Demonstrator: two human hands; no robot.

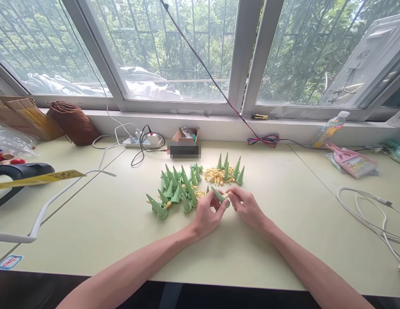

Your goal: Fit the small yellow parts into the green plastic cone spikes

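My left hand is closed round a green plastic cone, its tip pointing up and to the left. At the wide end of that cone, my right hand pinches a small yellow plastic piece, partly hidden by the fingers. Just beyond my hands lies a pile of yellow pieces, with several green cones standing at its right side. To the left of my left hand is a cluster of green cones, some with yellow pieces attached at the side.
A small cardboard box and a power strip sit along the window wall. Bundled wire, a bottle and a pink dustpan are at the back right. White cables lie on the right; a grey-white bar stretches across the left.
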